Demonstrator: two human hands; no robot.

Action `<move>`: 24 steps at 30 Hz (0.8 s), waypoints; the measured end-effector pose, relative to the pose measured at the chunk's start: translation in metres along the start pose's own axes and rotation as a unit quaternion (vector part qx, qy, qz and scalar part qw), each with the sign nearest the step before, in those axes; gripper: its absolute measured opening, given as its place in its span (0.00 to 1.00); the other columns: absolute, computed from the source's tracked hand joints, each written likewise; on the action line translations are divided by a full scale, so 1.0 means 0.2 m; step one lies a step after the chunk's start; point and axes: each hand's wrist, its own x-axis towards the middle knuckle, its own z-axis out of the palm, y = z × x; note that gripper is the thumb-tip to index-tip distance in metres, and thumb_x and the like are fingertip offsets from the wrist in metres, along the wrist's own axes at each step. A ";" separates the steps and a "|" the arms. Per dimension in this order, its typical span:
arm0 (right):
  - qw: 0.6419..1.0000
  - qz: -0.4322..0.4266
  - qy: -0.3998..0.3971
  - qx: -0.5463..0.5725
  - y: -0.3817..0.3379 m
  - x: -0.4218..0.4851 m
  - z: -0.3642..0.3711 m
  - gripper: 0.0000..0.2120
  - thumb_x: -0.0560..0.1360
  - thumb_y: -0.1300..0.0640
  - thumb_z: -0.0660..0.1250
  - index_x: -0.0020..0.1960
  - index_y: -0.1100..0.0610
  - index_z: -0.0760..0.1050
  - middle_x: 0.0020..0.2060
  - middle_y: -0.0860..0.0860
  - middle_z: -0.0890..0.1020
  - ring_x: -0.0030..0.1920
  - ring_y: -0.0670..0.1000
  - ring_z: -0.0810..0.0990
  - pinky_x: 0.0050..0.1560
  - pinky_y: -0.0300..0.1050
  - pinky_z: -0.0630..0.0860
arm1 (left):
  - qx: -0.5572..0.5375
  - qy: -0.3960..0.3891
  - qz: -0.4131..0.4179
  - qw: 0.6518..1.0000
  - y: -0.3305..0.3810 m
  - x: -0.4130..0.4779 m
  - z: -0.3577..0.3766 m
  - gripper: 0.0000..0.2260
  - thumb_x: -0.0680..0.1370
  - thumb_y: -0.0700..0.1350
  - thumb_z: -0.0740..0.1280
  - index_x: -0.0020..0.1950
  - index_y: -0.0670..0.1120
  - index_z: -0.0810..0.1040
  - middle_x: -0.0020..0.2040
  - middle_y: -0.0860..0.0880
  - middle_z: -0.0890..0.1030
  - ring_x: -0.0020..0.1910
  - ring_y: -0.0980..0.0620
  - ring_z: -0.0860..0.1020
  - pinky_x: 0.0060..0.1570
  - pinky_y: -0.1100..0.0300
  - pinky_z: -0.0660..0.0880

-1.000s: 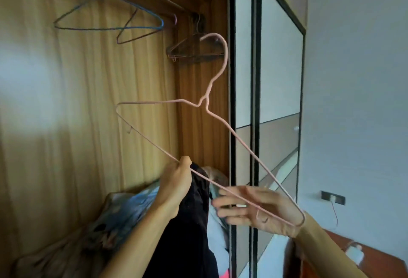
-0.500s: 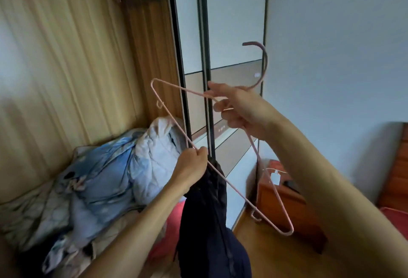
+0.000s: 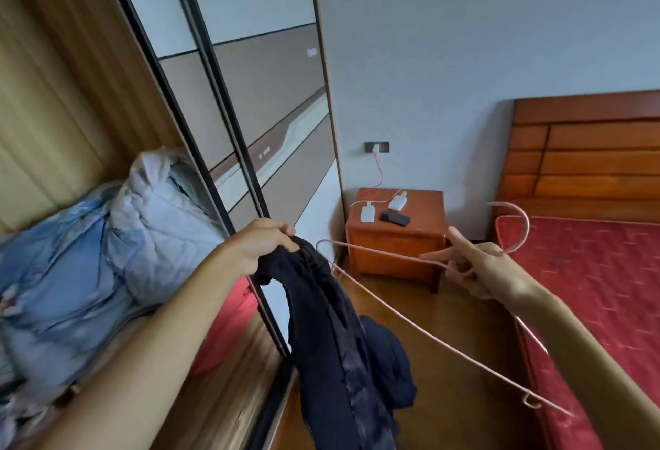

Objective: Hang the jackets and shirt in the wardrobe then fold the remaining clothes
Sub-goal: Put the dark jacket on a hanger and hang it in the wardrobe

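Observation:
My left hand (image 3: 260, 246) grips the top of a dark navy jacket (image 3: 335, 349), which hangs down in front of the wardrobe's sliding door (image 3: 250, 110). My right hand (image 3: 478, 267) holds a pink wire hanger (image 3: 400, 314) at its neck, with the index finger pointing left and the hook curving up behind the hand. The hanger lies tilted, its left corner close to the jacket's collar and its far corner low at the right. The open wardrobe (image 3: 53, 92) is on the left.
A heap of pale blue bedding (image 3: 107, 246) lies inside the wardrobe, over something red. A wooden bedside table (image 3: 396, 235) with chargers and a dark phone stands by the wall. A bed with a red cover (image 3: 607, 289) and a wooden headboard is on the right.
My view has swung right and down, away from the wardrobe rail toward the bed. The hanger has dropped lower and tilted flatter; my left hand let go of its wire and keeps only the jacket.

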 end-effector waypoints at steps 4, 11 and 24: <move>0.998 -0.006 0.058 0.004 0.10 -0.11 -0.07 0.24 0.82 0.42 0.54 0.50 0.52 0.87 0.26 0.52 0.71 0.21 0.41 0.66 0.22 0.30 0.61 | 0.006 -0.034 0.033 0.999 0.02 0.02 0.10 0.17 0.72 0.27 0.67 0.36 0.48 0.69 0.33 0.48 0.74 0.32 0.49 0.74 0.32 0.61 0.69; 0.999 0.007 0.022 -0.027 0.19 -0.17 -0.05 0.26 0.82 0.41 0.53 0.44 0.50 0.88 0.27 0.51 0.77 0.24 0.43 0.72 0.25 0.31 0.64 | 0.060 -0.053 0.104 0.991 0.07 -0.07 0.17 0.19 0.71 0.26 0.67 0.34 0.49 0.67 0.34 0.51 0.71 0.28 0.56 0.72 0.26 0.70 0.69; 0.977 -0.120 0.161 0.071 0.13 0.15 0.64 0.18 0.79 0.59 0.54 0.65 0.45 0.69 0.53 0.61 0.80 0.36 0.48 0.81 0.34 0.42 0.78 | 0.040 -0.122 0.136 0.982 0.11 -0.35 0.34 0.13 0.72 0.28 0.68 0.42 0.47 0.74 0.39 0.51 0.79 0.38 0.54 0.78 0.37 0.66 0.74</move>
